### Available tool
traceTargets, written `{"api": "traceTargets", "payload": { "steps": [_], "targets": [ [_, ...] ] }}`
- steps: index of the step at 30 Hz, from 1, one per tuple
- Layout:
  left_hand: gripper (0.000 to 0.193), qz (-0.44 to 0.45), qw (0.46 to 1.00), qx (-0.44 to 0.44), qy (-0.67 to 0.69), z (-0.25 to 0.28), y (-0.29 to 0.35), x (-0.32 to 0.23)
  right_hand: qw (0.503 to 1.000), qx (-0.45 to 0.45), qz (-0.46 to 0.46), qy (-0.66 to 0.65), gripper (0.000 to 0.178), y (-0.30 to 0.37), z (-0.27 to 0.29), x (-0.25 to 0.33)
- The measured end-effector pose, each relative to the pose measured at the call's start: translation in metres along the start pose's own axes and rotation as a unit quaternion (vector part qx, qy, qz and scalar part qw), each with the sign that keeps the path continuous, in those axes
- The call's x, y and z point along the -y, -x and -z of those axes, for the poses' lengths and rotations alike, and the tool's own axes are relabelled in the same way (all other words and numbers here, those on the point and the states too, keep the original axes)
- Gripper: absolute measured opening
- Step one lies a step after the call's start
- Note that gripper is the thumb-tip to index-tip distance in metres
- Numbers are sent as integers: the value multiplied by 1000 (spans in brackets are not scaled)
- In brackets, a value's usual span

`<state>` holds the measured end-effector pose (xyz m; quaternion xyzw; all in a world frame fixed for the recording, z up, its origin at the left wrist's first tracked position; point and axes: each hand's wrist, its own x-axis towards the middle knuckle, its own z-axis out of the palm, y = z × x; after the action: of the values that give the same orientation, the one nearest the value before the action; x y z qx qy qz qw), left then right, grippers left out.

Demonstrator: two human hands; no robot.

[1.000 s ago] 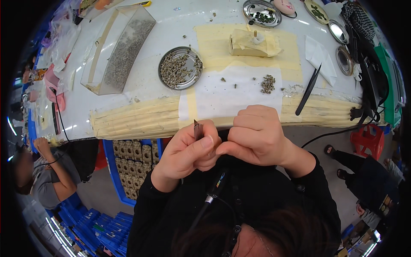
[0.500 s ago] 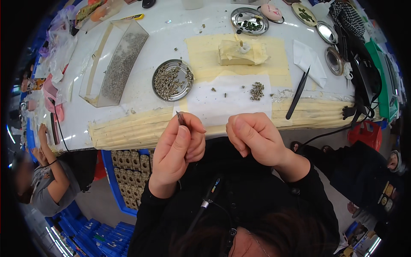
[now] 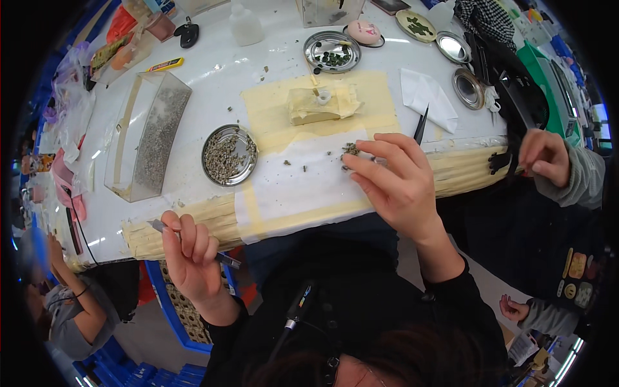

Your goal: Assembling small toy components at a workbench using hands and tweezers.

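My left hand [image 3: 188, 255] is closed around a slim knife-like tool [image 3: 228, 260] at the table's front edge; its flat grey tip sticks out past the fingers and its dark end shows below them. To the right, my right hand [image 3: 400, 184] reaches over the white paper [image 3: 322, 193], fingers spread, fingertips at a small pile of tiny metal-coloured parts [image 3: 351, 148]. The fingers partly cover the pile, and I make out nothing held between them. A few loose parts lie on the paper to its left. Farther left stands a round metal dish [image 3: 250, 169] heaped with similar parts.
A taped block [image 3: 316, 113] stands beyond the paper. At left is a clear bin [image 3: 122, 155] of tiny grains. Black tweezers [image 3: 421, 126] lie beside a white tissue [image 3: 419, 90]. Another person's hand [image 3: 545, 155] is at the table's right edge. A blue crate [image 3: 169, 309] sits below.
My hands have moved apart: the left, with the tool, went left and down; the right went forward to the pile and its fingers opened. The view shifted, and another person's hand appeared at right.
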<state>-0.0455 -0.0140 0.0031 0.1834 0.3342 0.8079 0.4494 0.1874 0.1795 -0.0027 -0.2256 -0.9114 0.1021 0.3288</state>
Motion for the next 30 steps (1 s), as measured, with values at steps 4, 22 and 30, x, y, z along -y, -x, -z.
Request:
{"api": "traceTargets", "payload": {
  "steps": [4, 22, 30],
  "targets": [
    [14, 0, 998, -3, 62, 3, -2, -1, 995, 83, 44, 23, 29, 3, 2, 10],
    [14, 28, 997, 6, 73, -4, -3, 8, 986, -19, 118, -118, 21, 12, -13, 42],
    [15, 41, 998, 22, 47, -4, 2, 10, 977, -20, 123, -173, 20, 0, -18, 53]
  ]
}}
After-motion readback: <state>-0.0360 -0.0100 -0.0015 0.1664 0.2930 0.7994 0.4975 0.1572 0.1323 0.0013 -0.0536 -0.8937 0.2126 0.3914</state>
